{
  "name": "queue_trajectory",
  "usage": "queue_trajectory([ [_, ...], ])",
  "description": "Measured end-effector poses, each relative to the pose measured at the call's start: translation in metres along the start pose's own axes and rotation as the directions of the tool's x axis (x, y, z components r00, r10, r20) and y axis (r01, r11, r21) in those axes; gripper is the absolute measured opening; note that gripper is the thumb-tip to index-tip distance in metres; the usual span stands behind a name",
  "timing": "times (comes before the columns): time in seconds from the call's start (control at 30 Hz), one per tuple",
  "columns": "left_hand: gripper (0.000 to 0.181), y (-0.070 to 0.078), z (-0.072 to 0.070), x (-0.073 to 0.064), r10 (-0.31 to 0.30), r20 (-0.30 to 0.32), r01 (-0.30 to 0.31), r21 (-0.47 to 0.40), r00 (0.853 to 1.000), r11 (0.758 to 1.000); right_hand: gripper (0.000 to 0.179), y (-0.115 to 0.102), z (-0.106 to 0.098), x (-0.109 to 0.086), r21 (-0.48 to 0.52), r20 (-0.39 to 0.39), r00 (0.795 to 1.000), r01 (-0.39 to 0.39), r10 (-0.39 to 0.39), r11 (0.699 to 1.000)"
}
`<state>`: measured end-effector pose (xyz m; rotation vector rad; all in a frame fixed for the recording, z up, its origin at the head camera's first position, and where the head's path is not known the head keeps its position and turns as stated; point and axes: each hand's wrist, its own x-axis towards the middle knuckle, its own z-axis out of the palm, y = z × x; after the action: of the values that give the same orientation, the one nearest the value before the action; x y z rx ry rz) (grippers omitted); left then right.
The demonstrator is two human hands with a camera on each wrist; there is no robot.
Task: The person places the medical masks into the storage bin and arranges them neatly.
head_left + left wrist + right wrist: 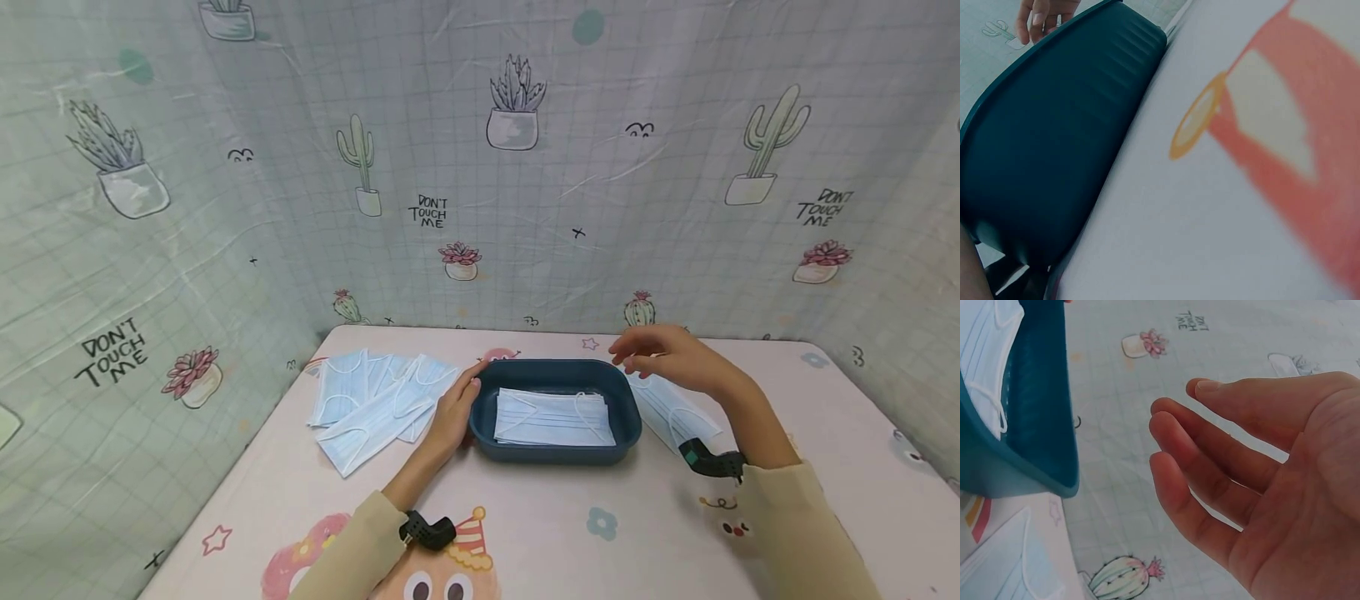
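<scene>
Dark blue-green plastic tray [557, 455] sits mid-table in the head view, its long axis running left to right, with a folded face mask [553, 417] lying flat inside along that same axis. Left hand [454, 414] rests with fingers straight against the tray's left end, holding nothing. Right hand [666, 358] hovers over the tray's far right corner, fingers relaxed and empty, so it is the hand nearer the mask from above. A loose pile of masks [375, 400] lies just left of the left hand; another spare mask [671, 410] lies under the right forearm.

Left wrist view now: the tray's outer wall [1054, 156] fills the frame, close up, on the printed tablecloth [1210, 219].

Right wrist view: palm up close, fingers [1210, 462] spread and loose, gripping nothing, with the tray rim [1047, 425] off to the fingertips' side, apart from them.
</scene>
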<state>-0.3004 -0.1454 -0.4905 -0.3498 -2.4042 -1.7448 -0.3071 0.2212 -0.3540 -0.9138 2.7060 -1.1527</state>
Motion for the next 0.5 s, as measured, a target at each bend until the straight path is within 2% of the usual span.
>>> queue_trajectory([
  [0.33, 0.043, 0.000, 0.000, 0.000, 0.009, -0.020, -0.009, -0.008, 1.000, 1.000, 0.024, 0.016, -0.005, -0.007, 0.050, -0.041, 0.998, -0.043, 0.045, 0.998],
  [0.5, 0.045, 0.001, 0.000, -0.001, 0.024, -0.017, -0.024, 0.022, 1.000, 0.999, 0.025, 0.025, -0.005, -0.009, 0.071, -0.054, 0.996, -0.061, 0.065, 0.996],
])
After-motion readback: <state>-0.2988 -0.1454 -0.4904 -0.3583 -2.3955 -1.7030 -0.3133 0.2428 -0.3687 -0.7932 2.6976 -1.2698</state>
